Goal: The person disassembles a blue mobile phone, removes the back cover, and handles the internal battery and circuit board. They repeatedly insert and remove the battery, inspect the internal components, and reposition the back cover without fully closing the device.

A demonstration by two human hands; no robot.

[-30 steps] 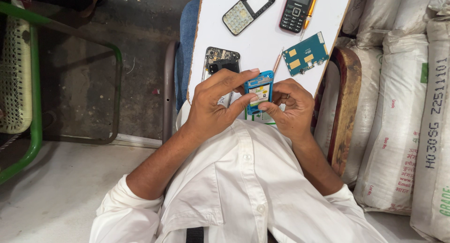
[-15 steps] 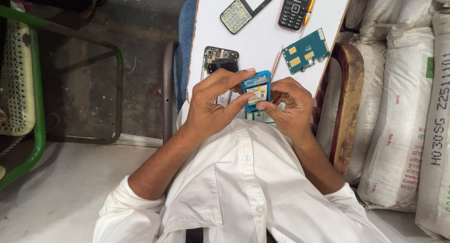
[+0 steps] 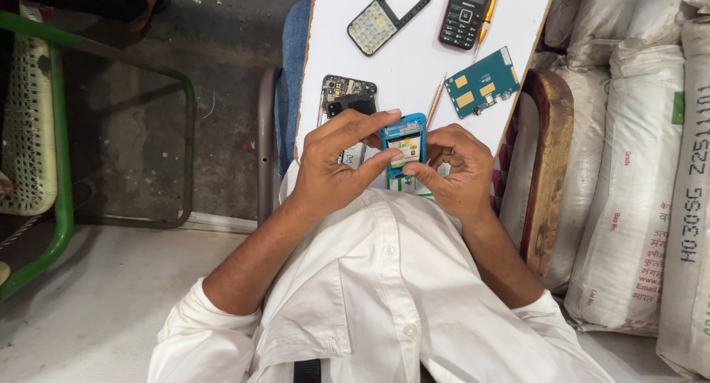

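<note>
A small blue phone body (image 3: 405, 139) with its back off is gripped by both hands over the near end of a white board (image 3: 421, 58). My left hand (image 3: 336, 165) wraps its left side, thumb across the inside. My right hand (image 3: 455, 168) pinches its right edge and lower part. Just behind my left fingers lies a dark opened phone (image 3: 347, 95). A teal circuit board (image 3: 482, 81) rests to the right, with a thin metal tool (image 3: 435, 102) beside it.
Farther up the white board lie a grey keypad phone front (image 3: 388, 15), a black keypad phone (image 3: 466, 12) and an orange screwdriver (image 3: 487, 17). White woven sacks (image 3: 636, 168) stack at the right next to a wooden chair arm (image 3: 547, 154). A green metal chair frame (image 3: 59, 146) stands left.
The hands and the blue phone body keep the same grip. The view has drifted slightly, so the board items sit a little higher.
</note>
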